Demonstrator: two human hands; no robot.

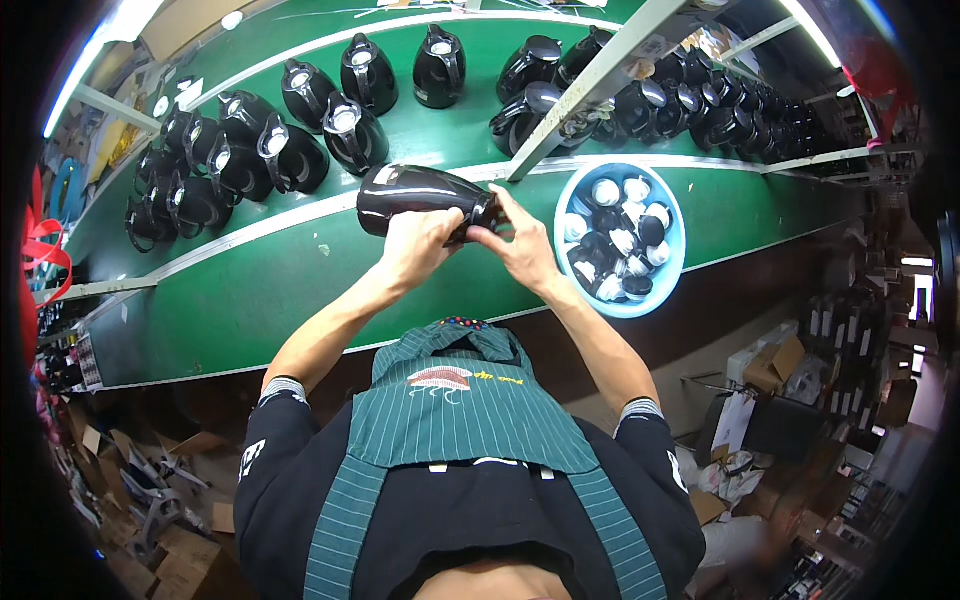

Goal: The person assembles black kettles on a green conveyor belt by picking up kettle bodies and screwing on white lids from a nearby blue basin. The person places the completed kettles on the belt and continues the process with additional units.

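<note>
A glossy black vacuum jug [408, 190] lies on its side in my hands above the green bench, its base toward the left and its mouth toward the right. My left hand [420, 240] is wrapped round the near side of the jug, close to its neck. At the mouth end my right hand [522, 245] grips with thumb and fingers around the rim. Whether a lid sits in the mouth is hidden by the fingers. Right of my right hand stands a light blue basin [628, 311] holding several black and white lids [622, 242].
Several open-topped black jugs [292, 155] stand on the far green surface [400, 120] at the left. More jugs with black lids [640, 108] crowd the right, behind a slanting metal post [580, 100]. A pale ledge runs behind the near bench surface [270, 290].
</note>
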